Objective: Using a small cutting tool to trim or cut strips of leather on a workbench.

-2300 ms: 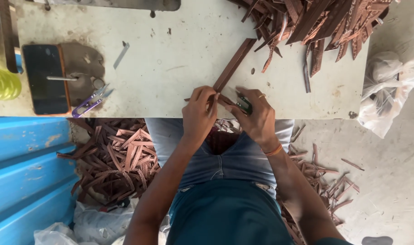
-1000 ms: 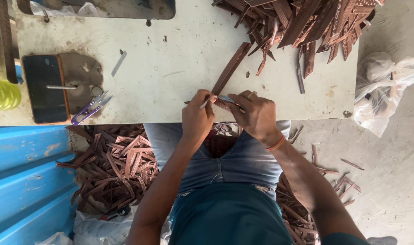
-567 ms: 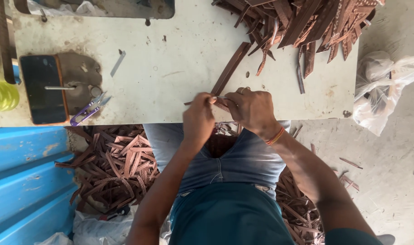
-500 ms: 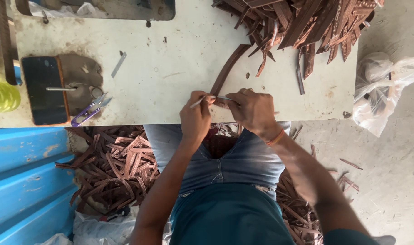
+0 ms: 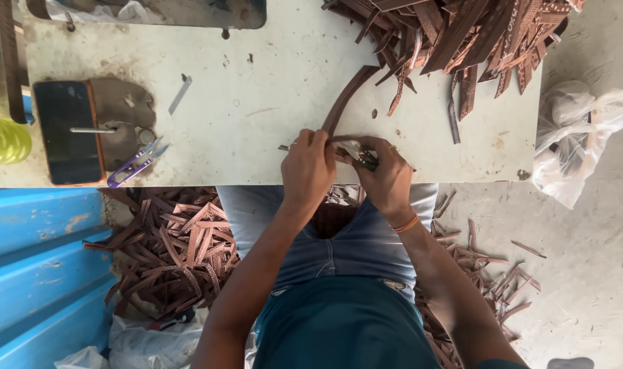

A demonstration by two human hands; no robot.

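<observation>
Head view: left hand [image 5: 310, 169] pinching near end of curved brown leather strip [image 5: 345, 100] at front edge of white desk [image 5: 256, 96]. Right hand [image 5: 386, 176] closing on green-handled cutter [image 5: 366, 158], touching strip end. Strip pile [image 5: 462, 41] lying at desk's far right; purple snips [image 5: 135, 164] resting left.

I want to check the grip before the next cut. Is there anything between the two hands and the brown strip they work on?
Nothing visible does. The left hand and the right hand both grip the near end of the brown strip directly at the table edge. The right hand also holds a small green-handled tool, lying against the strip.
</observation>
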